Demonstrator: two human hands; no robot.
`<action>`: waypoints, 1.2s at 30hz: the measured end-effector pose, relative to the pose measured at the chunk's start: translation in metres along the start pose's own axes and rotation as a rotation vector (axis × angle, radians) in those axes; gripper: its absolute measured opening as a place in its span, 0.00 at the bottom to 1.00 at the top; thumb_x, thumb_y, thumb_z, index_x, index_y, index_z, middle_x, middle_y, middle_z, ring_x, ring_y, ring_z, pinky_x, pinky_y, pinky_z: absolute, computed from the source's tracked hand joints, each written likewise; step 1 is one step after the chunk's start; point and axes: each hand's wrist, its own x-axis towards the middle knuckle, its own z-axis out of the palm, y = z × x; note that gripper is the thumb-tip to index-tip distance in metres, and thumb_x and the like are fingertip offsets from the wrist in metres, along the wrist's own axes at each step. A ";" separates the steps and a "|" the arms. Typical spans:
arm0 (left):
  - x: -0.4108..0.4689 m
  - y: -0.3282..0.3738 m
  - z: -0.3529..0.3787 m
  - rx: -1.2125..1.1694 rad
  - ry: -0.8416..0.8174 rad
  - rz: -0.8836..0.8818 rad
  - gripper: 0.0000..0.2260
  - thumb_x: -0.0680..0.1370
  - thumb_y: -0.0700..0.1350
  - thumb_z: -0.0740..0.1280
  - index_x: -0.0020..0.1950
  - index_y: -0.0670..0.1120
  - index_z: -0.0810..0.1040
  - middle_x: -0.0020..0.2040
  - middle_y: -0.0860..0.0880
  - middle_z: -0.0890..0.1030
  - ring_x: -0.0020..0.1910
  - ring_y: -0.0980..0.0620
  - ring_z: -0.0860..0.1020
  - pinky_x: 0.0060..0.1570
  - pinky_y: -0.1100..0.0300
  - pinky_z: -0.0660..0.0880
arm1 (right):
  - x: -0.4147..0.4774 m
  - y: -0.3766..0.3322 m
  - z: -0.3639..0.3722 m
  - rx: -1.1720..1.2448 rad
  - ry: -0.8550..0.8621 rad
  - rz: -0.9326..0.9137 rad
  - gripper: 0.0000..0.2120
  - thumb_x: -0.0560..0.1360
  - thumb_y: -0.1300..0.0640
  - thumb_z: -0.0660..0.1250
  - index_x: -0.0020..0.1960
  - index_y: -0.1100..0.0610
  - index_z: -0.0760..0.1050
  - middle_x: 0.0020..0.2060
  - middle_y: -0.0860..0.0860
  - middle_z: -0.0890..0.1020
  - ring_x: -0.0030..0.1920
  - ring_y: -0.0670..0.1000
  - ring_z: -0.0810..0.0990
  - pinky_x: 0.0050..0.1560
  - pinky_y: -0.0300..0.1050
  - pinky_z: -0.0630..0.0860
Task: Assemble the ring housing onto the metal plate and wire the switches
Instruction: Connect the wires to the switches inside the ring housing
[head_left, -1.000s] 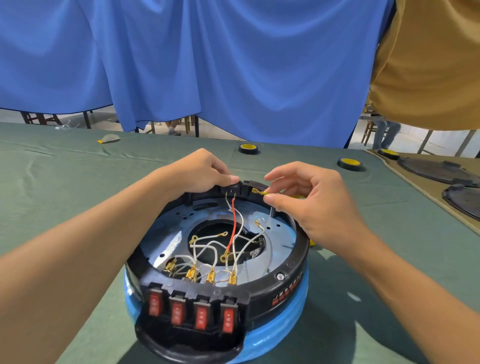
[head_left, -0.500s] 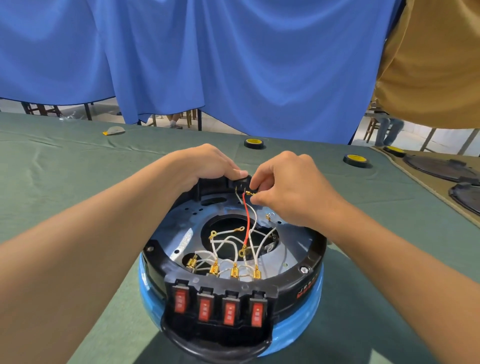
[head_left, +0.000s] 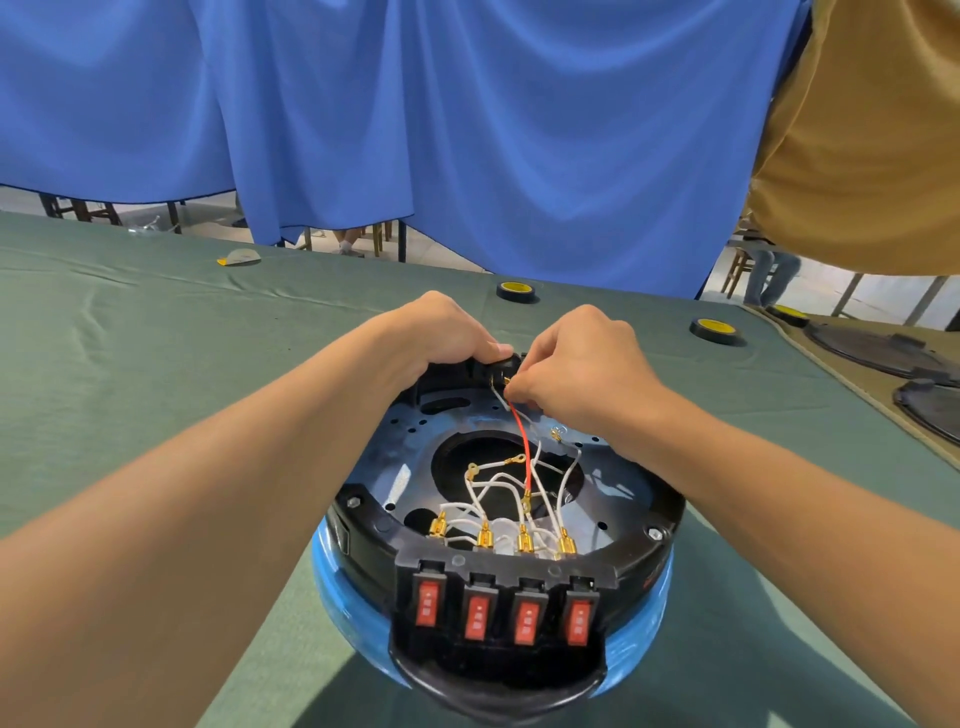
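Ring housing (head_left: 358, 522): rigid black plastic, seated on metal plate (head_left: 395, 436), centre of green table (head_left: 156, 364); switches (head_left: 501, 618) on near side.
Left hand (head_left: 441, 338): fingers curled over far rim, steadying.
Right hand (head_left: 576, 374): pinches gold terminal (head_left: 506, 383) at far rim.
Wires likely thin and limp; grip by terminal, not lead.

black ring housing (head_left: 631, 540), red switches (head_left: 478, 616), green tablecloth (head_left: 156, 353), blue curtain (head_left: 467, 130)
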 end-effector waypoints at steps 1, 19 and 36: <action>-0.001 0.000 0.000 -0.001 -0.001 0.006 0.22 0.72 0.52 0.76 0.62 0.43 0.81 0.60 0.44 0.81 0.59 0.42 0.78 0.62 0.48 0.76 | 0.000 0.000 0.001 0.001 0.013 0.002 0.04 0.63 0.59 0.72 0.30 0.55 0.82 0.33 0.55 0.83 0.42 0.57 0.81 0.43 0.52 0.82; -0.004 0.000 0.000 -0.011 -0.010 0.025 0.22 0.73 0.52 0.76 0.62 0.42 0.80 0.59 0.43 0.81 0.58 0.42 0.78 0.61 0.49 0.76 | 0.001 0.000 0.011 -0.025 0.068 -0.010 0.04 0.64 0.59 0.73 0.31 0.53 0.83 0.32 0.55 0.82 0.41 0.56 0.80 0.40 0.50 0.81; -0.007 0.001 0.002 0.037 -0.003 0.070 0.20 0.76 0.51 0.72 0.64 0.42 0.80 0.63 0.44 0.80 0.62 0.43 0.76 0.65 0.49 0.73 | 0.001 0.000 0.016 -0.082 0.100 -0.070 0.05 0.70 0.59 0.73 0.35 0.54 0.84 0.32 0.51 0.82 0.40 0.51 0.79 0.41 0.48 0.80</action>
